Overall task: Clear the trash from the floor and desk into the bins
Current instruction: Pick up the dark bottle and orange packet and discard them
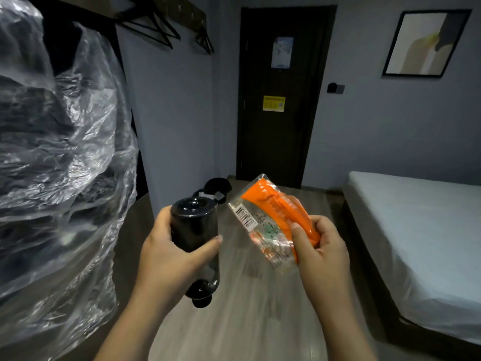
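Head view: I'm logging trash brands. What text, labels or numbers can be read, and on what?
Nothing reads clearly.
Orange wrapper: barcode digits and print too blurred.
Black bottle: no text shows.
Yellow notice on the door: too small.
Blue poster on the door: too small.

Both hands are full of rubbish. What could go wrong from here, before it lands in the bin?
1. The left hand grips the dark bottle with its cap end pointing down. If the cap is loose, any leftover liquid could drip onto the wooden floor.
2. The right hand pinches the orange snack wrapper along one side only. It looks light and, if tossed, could flutter past the black bin near the door.
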The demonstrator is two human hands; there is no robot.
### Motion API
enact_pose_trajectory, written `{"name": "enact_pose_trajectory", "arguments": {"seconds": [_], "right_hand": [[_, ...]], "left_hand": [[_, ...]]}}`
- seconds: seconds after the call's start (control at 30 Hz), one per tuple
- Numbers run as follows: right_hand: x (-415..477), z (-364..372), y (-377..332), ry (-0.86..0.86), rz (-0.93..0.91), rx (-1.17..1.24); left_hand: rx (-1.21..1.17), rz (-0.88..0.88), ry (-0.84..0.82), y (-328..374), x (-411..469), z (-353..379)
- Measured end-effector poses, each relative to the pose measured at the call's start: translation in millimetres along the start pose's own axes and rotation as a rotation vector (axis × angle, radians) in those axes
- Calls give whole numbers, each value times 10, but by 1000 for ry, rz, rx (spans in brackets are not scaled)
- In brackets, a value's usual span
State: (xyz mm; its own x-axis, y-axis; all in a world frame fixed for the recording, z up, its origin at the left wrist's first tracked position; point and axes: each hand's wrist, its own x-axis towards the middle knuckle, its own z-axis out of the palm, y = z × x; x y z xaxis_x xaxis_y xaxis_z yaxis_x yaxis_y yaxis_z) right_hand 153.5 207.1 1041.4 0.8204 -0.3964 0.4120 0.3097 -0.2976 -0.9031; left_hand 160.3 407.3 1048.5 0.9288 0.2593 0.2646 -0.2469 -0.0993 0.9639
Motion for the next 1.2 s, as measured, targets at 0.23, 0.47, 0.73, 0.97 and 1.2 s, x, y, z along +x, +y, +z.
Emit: {"name": "enact_pose_trajectory", "arguments": {"seconds": [0.23, 0.47, 0.73, 0.97, 1.2], "right_hand": [[928, 204, 569, -33, 62, -36], [1732, 695, 1122, -46, 110, -64], [2859, 1633, 1480, -108, 107, -187], [3593, 2325, 1818, -105, 143, -242], [4400, 2841, 2242, -151, 148, -229]], "left_hand": [[178, -10, 38, -394, 744, 451], [216, -62, 8, -865, 1670, 720], [186, -68, -10, -1198, 3186, 824], [249, -71, -47, -1506, 4249, 911], [264, -97, -50, -1827, 5128, 1171]]}}
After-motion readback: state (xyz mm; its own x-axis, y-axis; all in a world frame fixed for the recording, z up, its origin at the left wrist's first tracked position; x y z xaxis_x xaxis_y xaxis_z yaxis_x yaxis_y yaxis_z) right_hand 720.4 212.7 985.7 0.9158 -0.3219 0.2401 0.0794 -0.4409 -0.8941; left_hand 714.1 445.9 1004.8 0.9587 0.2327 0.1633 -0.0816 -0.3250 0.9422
